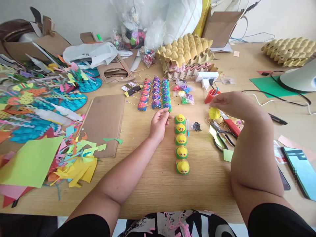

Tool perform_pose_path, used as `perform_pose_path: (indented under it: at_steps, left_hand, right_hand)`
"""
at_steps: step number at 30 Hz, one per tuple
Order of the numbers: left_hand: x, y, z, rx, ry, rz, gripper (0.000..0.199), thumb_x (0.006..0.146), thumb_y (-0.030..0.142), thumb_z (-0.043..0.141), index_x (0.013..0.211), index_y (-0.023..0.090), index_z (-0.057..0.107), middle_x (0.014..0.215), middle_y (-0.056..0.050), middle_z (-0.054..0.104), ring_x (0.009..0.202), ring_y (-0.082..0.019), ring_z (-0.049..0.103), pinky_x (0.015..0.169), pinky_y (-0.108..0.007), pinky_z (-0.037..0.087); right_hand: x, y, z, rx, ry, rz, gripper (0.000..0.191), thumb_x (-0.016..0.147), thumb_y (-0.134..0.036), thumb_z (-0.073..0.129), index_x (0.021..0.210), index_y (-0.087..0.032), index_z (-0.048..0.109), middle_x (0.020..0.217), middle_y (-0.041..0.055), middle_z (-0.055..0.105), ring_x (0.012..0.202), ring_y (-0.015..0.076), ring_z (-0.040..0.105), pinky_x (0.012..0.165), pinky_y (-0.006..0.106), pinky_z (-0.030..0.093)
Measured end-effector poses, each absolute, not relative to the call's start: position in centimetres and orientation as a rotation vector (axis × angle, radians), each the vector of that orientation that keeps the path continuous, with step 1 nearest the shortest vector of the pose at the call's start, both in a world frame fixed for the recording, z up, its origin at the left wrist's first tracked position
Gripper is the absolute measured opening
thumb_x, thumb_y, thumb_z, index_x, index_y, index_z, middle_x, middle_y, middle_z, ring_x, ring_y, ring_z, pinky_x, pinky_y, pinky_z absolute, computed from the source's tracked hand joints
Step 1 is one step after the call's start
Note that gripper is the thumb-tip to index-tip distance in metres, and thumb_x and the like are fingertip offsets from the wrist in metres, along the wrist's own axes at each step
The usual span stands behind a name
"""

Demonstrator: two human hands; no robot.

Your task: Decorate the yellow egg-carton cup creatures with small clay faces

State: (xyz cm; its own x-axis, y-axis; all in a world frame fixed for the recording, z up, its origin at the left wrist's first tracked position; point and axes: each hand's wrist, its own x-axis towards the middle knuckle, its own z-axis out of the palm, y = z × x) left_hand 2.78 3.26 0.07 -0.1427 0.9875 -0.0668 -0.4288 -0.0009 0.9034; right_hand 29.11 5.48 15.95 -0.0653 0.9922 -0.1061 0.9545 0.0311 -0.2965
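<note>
A row of egg-carton cups [181, 140] painted yellow and green, with smiling faces, runs down the table's middle. My left hand [159, 123] is beside its far end, fingertips pinched together by the near end of a blue-and-green painted carton row [166, 95]. Anything in that pinch is too small to tell. My right hand [224, 102] bends downward near a small red cup [211, 95], its fingers closed together. A crumpled yellow piece [214, 113] lies just below those fingertips; I cannot tell whether they grip it. A purple-blue row [156, 92] and a red-blue row [144, 95] stand alongside.
Black-handled scissors [222, 133] and a red cutter [232, 125] lie under my right forearm. Paper scraps [79, 148] and a cardboard sheet [102, 125] spread on the left. Egg trays [185, 51] and a white power strip [206, 76] stand behind; a phone [300, 171] is right.
</note>
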Motion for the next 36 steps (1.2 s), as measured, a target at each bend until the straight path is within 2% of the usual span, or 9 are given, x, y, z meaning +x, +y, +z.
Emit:
perform_pose_path:
  at_steps: [5,11,15,17,20,25,31,36]
  left_hand:
    - [2.8,3.3,0.1,0.764,0.997,1.466,0.044,0.08,0.045,0.088,0.11,0.02,0.069,0.073,0.003,0.072,0.052,-0.004,0.05,0.049,-0.017,0.033]
    - [2.8,3.1,0.1,0.855,0.946,1.442,0.041,0.083,0.046,0.087,0.11,0.02,0.071,0.071,0.004,0.068,0.053,-0.005,0.048,0.05,-0.019,0.032]
    - [2.9,2.6,0.3,0.984,0.901,1.418,0.04,0.085,0.054,0.084,0.105,0.02,0.077,0.066,0.005,0.058,0.056,-0.006,0.042,0.052,-0.02,0.031]
    - [2.8,2.4,0.4,1.03,0.884,1.383,0.041,0.083,0.055,0.086,0.106,0.021,0.08,0.066,0.005,0.055,0.059,-0.007,0.042,0.057,-0.02,0.036]
    - [2.8,2.3,0.4,1.061,0.833,1.388,0.038,0.079,0.05,0.092,0.104,0.023,0.083,0.072,0.004,0.061,0.068,-0.008,0.049,0.068,-0.021,0.045]
    - [2.8,2.4,0.0,1.09,0.857,1.463,0.015,0.084,0.035,0.088,0.089,0.021,0.084,0.084,0.0,0.072,0.081,-0.01,0.06,0.08,-0.022,0.05]
    - [2.7,2.5,-0.1,1.086,0.933,1.507,0.013,0.083,0.031,0.088,0.084,0.02,0.083,0.081,0.001,0.073,0.077,-0.01,0.061,0.081,-0.023,0.051]
    - [2.8,2.5,-0.1,1.101,0.905,1.524,0.018,0.083,0.038,0.089,0.087,0.021,0.085,0.083,0.001,0.075,0.079,-0.01,0.062,0.08,-0.022,0.052]
  right_hand:
    - [28.5,5.5,15.6,-1.855,-2.174,0.457,0.014,0.095,-0.029,0.064,0.09,-0.02,0.074,0.081,0.0056,0.072,0.075,0.0189,0.059,0.074,0.035,0.042]
    - [27.3,5.6,14.0,-1.508,-1.906,0.72,0.013,0.091,-0.036,0.071,0.09,-0.024,0.076,0.087,0.006,0.075,0.079,0.0201,0.065,0.078,0.037,0.049]
    - [25.2,5.4,13.1,-1.342,-2.093,0.7,0.017,0.092,-0.04,0.07,0.091,-0.025,0.078,0.089,0.0059,0.078,0.081,0.0218,0.068,0.078,0.037,0.05]
    - [24.0,5.0,12.8,-1.266,-2.214,0.665,0.018,0.093,-0.039,0.067,0.095,-0.025,0.079,0.092,0.0055,0.08,0.083,0.0218,0.069,0.077,0.036,0.05]
    - [22.3,4.6,12.2,-1.196,-2.369,0.618,0.019,0.095,-0.034,0.062,0.1,-0.025,0.078,0.092,0.0044,0.081,0.082,0.0204,0.069,0.076,0.034,0.047]
    - [21.4,4.7,11.2,-1.139,-2.384,0.649,0.018,0.094,-0.036,0.065,0.103,-0.024,0.075,0.093,0.0043,0.079,0.082,0.0198,0.069,0.074,0.033,0.048]
    - [21.7,5.3,10.9,-1.129,-2.307,0.719,0.017,0.09,-0.038,0.07,0.084,-0.022,0.072,0.083,0.0037,0.076,0.078,0.019,0.066,0.074,0.034,0.049]
    - [21.5,5.2,10.9,-1.062,-2.278,0.726,0.017,0.092,-0.036,0.068,0.084,-0.022,0.074,0.083,0.0037,0.078,0.078,0.019,0.066,0.076,0.035,0.05]
